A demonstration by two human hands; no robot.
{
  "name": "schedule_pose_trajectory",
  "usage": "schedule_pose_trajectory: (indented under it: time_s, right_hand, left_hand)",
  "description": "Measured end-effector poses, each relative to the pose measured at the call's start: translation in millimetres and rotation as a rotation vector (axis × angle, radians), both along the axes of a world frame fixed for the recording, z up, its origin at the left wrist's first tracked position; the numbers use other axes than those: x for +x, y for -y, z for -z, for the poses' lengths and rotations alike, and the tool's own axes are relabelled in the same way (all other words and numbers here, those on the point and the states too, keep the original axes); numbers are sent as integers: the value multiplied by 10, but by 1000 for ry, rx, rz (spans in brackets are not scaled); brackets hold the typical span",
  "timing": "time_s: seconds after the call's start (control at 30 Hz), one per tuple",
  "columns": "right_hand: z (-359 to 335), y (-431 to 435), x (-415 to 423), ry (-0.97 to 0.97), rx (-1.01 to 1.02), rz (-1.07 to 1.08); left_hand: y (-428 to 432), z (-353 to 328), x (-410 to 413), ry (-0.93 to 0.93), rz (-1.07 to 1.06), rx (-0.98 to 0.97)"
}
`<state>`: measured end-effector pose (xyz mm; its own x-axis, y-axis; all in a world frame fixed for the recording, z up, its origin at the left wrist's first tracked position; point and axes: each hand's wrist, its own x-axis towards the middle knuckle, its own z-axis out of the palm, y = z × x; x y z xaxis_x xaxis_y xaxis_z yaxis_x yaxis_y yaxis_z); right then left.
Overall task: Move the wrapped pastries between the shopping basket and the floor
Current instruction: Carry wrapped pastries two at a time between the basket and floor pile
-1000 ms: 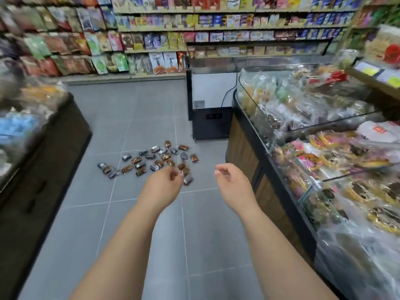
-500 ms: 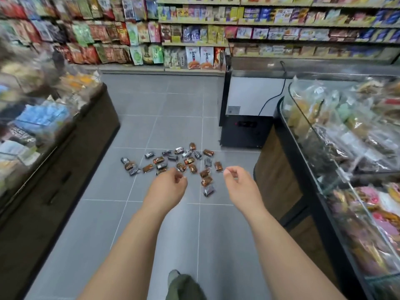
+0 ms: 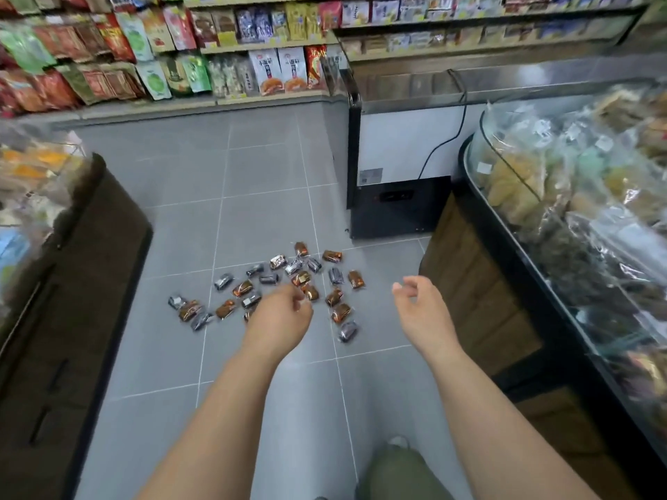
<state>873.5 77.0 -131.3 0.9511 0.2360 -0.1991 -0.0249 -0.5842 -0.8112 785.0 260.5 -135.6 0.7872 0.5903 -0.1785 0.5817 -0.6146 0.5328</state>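
Observation:
Several small wrapped pastries (image 3: 274,283), in orange-brown and silver-black wrappers, lie scattered on the grey tiled floor (image 3: 252,182) ahead of me. My left hand (image 3: 281,315) hangs in the air in front of the pile's near edge, fingers loosely curled, holding nothing. My right hand (image 3: 420,308) is to the right of the pile, also raised, its fingers relaxed and slightly bent, with nothing in it. No shopping basket is in view.
A dark wooden display counter (image 3: 72,283) lines the left side. On the right stands a glass case of bagged snacks (image 3: 577,211), with a white freezer cabinet (image 3: 400,167) behind it. Snack shelves (image 3: 216,48) fill the back wall. My knee (image 3: 393,470) shows at the bottom.
The view has moved forward and tilted down, so the pastries look closer and lower. Both hands stay outstretched with nothing in them, and my knee has come into view.

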Motion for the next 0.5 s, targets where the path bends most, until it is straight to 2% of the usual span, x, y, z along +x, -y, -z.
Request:
schedule_pose_trajectory:
  time_s: [0.3, 0.5]
  right_hand:
    - [512, -482, 1311, -103, -25, 50]
    - [853, -768, 2292, -198, -53, 72]
  left_hand:
    - [-460, 327, 1457, -74, 75, -22]
    - [-761, 591, 2462, -136, 48, -40]
